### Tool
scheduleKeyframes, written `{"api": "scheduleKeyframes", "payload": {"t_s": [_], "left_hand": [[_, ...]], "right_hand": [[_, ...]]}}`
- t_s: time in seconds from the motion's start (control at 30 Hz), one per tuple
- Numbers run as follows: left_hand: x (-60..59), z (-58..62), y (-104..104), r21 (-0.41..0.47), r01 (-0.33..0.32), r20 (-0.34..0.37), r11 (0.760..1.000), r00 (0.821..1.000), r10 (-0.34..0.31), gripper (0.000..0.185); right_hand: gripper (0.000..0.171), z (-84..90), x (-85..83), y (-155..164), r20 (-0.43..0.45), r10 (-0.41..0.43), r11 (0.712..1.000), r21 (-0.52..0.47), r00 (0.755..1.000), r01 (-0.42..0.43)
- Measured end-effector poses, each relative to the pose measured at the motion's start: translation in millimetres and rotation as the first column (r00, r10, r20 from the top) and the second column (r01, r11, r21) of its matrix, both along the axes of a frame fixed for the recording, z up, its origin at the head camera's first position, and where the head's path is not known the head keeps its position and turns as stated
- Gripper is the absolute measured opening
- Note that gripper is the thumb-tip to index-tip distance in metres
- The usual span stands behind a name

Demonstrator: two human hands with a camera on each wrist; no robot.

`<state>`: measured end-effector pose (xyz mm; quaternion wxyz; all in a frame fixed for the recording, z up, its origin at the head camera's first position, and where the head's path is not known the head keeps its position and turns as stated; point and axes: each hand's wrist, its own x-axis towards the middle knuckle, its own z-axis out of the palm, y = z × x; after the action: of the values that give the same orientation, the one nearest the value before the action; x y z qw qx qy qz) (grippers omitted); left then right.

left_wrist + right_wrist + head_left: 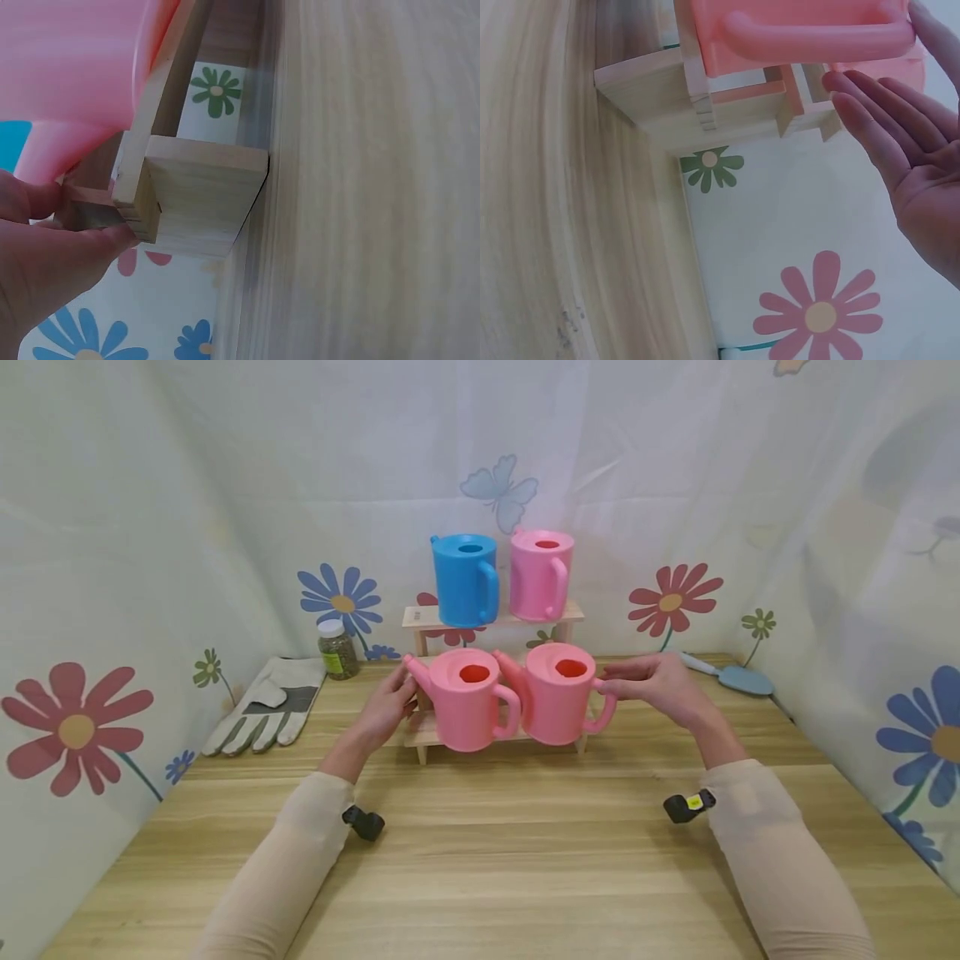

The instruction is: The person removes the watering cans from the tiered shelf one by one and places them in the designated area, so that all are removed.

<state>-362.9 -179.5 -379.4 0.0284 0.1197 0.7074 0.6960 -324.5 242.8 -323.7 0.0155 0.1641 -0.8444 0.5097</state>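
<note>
Left hand (pixel 386 706) fingers loosely curled against the wooden rack (pixel 196 196) beside left pink watering can (pixel 467 700), right hand (pixel 660 687) fingers straight, spread, touching right pink watering can (pixel 558 693)

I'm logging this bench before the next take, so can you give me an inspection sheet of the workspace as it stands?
Surface: wooden table, light grain, bare in front.
Job's things: two pink watering cans on the lower step of a wooden rack, left can and right can; a blue can and another pink can on top.
Clutter: work glove, small jar, trowel.
Grips: left hand rests by the left can's spout, fingers on the rack's edge; right hand, fingers straight, at the right can's handle.
Cables: nothing seen.
Surroundings: flower-printed curtain on three sides.
</note>
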Motion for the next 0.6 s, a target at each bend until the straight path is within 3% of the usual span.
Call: {"api": "scheduleKeyframes", "payload": {"t_s": [0.27,0.6], "left_hand": [[-0.2,-2.6,1.8,0.081,0.032,0.0,0.996,0.999,-0.032,0.049],[-1.3,-4.6,-0.9,0.063,0.028,-0.005,0.998,1.0,-0.028,0.044]], "right_hand": [[0.04,2.9,5.2,-4.9,-0.03,0.087,0.994,0.062,0.996,-0.085],[0.033,1.4,6.0,-10.1,-0.078,0.061,0.997,0.057,0.995,-0.057]]}}
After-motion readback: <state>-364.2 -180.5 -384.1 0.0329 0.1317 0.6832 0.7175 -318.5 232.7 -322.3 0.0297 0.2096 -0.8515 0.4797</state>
